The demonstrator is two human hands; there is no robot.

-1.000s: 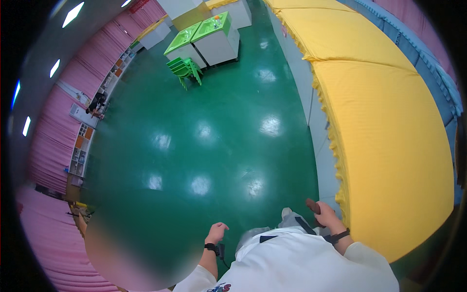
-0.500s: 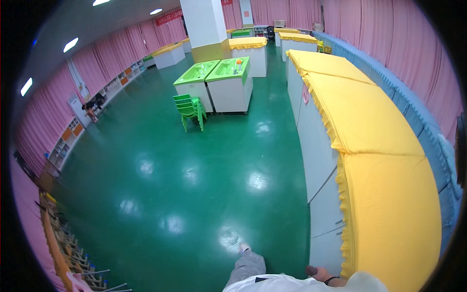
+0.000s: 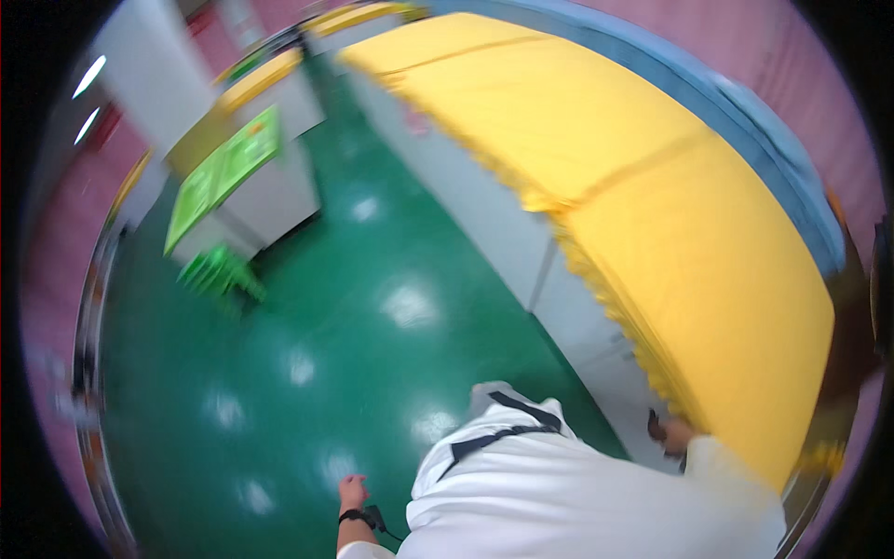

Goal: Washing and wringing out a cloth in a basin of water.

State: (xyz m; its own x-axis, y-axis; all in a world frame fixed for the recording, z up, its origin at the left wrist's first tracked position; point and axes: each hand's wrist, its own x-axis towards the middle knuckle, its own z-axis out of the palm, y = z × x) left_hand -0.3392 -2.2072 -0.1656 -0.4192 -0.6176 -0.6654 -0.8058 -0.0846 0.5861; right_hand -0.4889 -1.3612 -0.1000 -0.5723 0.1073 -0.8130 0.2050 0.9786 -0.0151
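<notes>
My right hand [image 3: 679, 435] is closed round a small dark brown object [image 3: 656, 425] whose kind I cannot make out. It is beside the frilled edge of the yellow cloth [image 3: 698, 279], which covers a long row of pale cabinets [image 3: 577, 321] on my right. Motion blur hides whether the hand touches the cloth. My left hand [image 3: 352, 490] hangs low over the green floor, its fingers curled in with nothing seen in them. A black band [image 3: 355, 515] with a small black box and cable is on that wrist.
Left of the cabinets stand two white units with green basin tops [image 3: 219, 177], with stacked green chairs [image 3: 222, 272] before them. A pale pillar [image 3: 154, 70] rises behind. Blue cloth [image 3: 745, 140] and pink curtains [image 3: 782, 70] line the right side.
My view has swung right and tilted, so the basin units and chairs shift left. My left hand has come into view. The right hand still holds the dark object beside the yellow cloth.
</notes>
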